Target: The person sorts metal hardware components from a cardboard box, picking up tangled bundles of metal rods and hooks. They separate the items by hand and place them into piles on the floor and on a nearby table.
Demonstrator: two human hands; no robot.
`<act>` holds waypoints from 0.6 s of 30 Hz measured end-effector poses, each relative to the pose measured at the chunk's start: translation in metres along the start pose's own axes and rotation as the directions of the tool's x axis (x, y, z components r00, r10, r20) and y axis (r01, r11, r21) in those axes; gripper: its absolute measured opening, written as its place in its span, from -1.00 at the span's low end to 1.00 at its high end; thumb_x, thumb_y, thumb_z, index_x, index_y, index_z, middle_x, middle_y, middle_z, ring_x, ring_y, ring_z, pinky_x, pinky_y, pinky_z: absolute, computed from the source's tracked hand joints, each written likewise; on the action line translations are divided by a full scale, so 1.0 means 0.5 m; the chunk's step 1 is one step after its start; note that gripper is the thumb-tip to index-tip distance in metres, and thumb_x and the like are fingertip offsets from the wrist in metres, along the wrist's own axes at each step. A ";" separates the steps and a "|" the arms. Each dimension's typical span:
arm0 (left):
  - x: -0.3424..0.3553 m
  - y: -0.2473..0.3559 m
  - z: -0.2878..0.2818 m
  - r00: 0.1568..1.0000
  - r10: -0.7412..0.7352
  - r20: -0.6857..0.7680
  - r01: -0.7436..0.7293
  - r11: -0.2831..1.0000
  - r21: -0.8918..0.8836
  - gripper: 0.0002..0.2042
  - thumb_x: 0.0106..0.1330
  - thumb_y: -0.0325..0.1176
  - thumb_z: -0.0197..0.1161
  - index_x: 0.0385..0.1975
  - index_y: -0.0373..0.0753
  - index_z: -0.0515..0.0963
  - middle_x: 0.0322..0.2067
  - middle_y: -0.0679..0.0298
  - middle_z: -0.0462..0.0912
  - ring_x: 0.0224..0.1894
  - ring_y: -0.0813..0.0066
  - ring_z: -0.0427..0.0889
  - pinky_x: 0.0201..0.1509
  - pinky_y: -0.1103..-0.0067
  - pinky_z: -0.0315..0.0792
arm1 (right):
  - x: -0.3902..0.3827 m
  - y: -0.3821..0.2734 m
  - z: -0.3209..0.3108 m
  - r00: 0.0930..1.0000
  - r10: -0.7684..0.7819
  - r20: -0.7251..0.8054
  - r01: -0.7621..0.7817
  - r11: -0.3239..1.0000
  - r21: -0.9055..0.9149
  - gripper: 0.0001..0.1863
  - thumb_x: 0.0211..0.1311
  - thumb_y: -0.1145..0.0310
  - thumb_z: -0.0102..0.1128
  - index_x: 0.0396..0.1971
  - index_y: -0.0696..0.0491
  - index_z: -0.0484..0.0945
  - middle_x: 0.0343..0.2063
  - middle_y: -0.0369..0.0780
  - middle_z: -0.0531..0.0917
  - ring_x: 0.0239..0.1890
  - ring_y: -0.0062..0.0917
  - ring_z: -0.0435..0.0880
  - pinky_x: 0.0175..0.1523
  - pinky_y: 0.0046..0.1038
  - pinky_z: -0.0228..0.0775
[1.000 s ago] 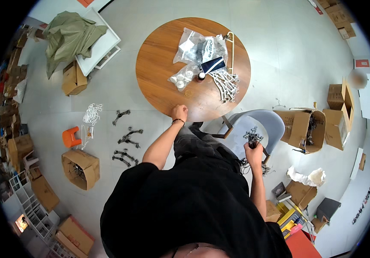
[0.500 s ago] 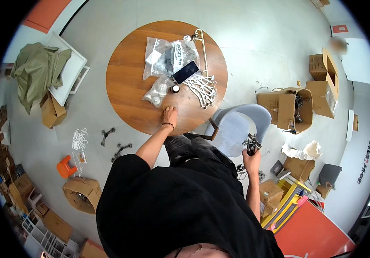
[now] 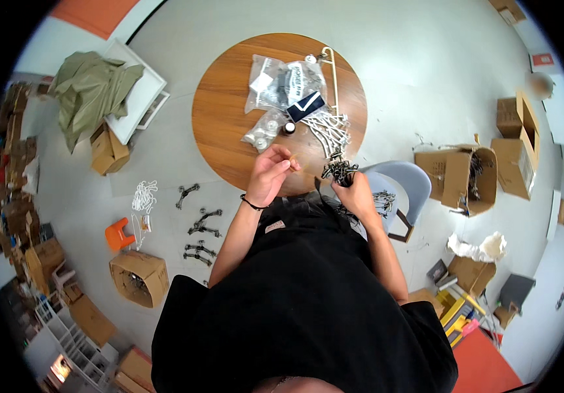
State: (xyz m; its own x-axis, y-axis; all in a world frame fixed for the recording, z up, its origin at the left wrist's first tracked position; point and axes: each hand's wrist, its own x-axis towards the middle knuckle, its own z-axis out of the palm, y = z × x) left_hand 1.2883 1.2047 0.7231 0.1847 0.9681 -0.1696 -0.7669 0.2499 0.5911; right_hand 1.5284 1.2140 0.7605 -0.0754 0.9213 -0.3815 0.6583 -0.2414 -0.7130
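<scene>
Over the near edge of the round wooden table (image 3: 226, 98), my left hand (image 3: 269, 173) has its thumb and fingers pinched together. A small tan thing, possibly a band, shows at the fingertips but is too small to name. To the right, my right hand (image 3: 355, 195) is closed around a bundle of dark metal hooks (image 3: 339, 172), its ends spreading upward. More dark hooks (image 3: 384, 202) lie on the grey chair (image 3: 419, 187) beside that arm. White metal hooks (image 3: 328, 134) are heaped on the table beyond the bundle.
On the table are a phone (image 3: 306, 106), a dark bottle with a white lid (image 3: 289, 128), clear plastic bags (image 3: 269, 82) and a white rod (image 3: 332, 78). Dark hook bundles (image 3: 203, 223) lie on the floor at left. Cardboard boxes (image 3: 139, 278) stand on both sides.
My right hand has brought the dark hooks up from beside the chair to the table edge. My left hand has lifted off the tabletop, pinching, and the two hands are closer together.
</scene>
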 end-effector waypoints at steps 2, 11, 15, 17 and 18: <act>-0.018 0.025 0.013 0.997 0.072 -0.022 -0.071 0.996 0.047 -0.83 0.32 -0.55 0.20 -0.13 -0.29 0.44 -0.24 0.19 0.61 -0.14 0.42 0.62 0.06 0.46 0.47 | 0.013 0.004 0.017 0.996 -0.083 0.012 0.083 0.996 -0.032 -0.69 -0.05 0.37 0.37 -0.60 0.34 0.52 -0.63 0.10 0.57 -0.50 -0.04 0.62 -0.33 -0.19 0.43; -0.056 0.002 -0.013 0.937 0.240 -0.254 -0.225 0.971 0.087 -0.87 0.31 -0.58 0.16 -0.19 -0.28 0.44 -0.26 0.18 0.61 -0.13 0.38 0.63 0.06 0.47 0.51 | 0.010 0.002 0.029 0.973 -0.222 0.060 0.224 0.974 -0.035 -0.69 -0.06 0.36 0.38 -0.55 0.33 0.53 -0.56 0.14 0.59 -0.41 0.02 0.64 -0.26 -0.15 0.45; -0.048 -0.026 -0.012 0.959 0.200 -0.201 -0.200 0.980 0.023 -0.88 0.32 -0.61 0.13 -0.22 -0.26 0.44 -0.23 0.15 0.63 -0.08 0.33 0.65 -0.03 0.52 0.57 | -0.005 0.004 0.005 0.973 -0.230 0.000 0.229 0.970 -0.087 -0.70 -0.05 0.36 0.37 -0.51 0.32 0.54 -0.53 0.14 0.61 -0.36 0.04 0.64 -0.23 -0.13 0.46; -0.046 -0.033 0.000 0.978 0.130 -0.164 -0.126 0.991 0.034 -0.87 0.32 -0.61 0.12 -0.22 -0.24 0.43 -0.14 0.11 0.62 -0.01 0.29 0.64 -0.13 0.58 0.59 | -0.013 0.007 -0.006 0.977 -0.215 -0.008 0.214 0.975 -0.056 -0.71 -0.04 0.35 0.36 -0.49 0.31 0.55 -0.52 0.13 0.61 -0.34 0.04 0.64 -0.23 -0.14 0.47; -0.048 -0.031 0.025 0.984 0.078 -0.158 -0.073 0.997 0.038 -0.87 0.32 -0.62 0.13 -0.21 -0.24 0.43 -0.08 0.08 0.61 0.03 0.27 0.64 -0.19 0.62 0.60 | -0.016 0.011 -0.010 0.979 -0.204 -0.003 0.203 0.978 -0.046 -0.71 -0.04 0.35 0.36 -0.48 0.30 0.56 -0.51 0.12 0.62 -0.34 0.04 0.64 -0.22 -0.14 0.47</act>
State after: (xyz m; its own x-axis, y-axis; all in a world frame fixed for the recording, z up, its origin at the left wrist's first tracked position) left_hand 1.3033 1.1779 0.7277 0.0247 0.9691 -0.2454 -0.7543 0.1791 0.6317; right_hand 1.5364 1.2068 0.7625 -0.2060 0.9520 -0.2266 0.6630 -0.0346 -0.7478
